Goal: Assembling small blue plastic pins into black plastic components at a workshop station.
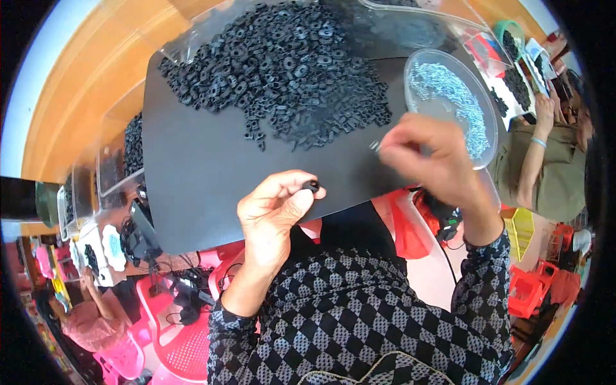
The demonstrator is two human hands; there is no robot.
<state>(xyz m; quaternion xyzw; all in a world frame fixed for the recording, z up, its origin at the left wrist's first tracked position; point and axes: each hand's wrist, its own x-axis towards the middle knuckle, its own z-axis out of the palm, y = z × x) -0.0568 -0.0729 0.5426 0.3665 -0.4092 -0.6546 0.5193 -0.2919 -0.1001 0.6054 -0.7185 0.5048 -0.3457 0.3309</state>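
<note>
My left hand [273, 215] pinches a small black plastic part [311, 185] between thumb and fingers, above the near edge of the dark table mat [199, 167]. To its right, my right hand [433, 154] is raised and smeared by motion, its fingers closed. At those fingertips shows a small shiny metal pin [374, 146], blurred. Just beyond the right hand sits a clear oval tub [410, 96] holding many small silvery metal pins [449, 90]. A large heap of loose black plastic parts [276, 70] covers the far part of the mat.
Clear plastic bins [119, 179] with black parts stand left of the mat. On the right, another person [545, 154] works beside trays of black parts; a further person [96, 314] sits at lower left. Pink chairs [183, 350] and red stools [529, 289] stand around.
</note>
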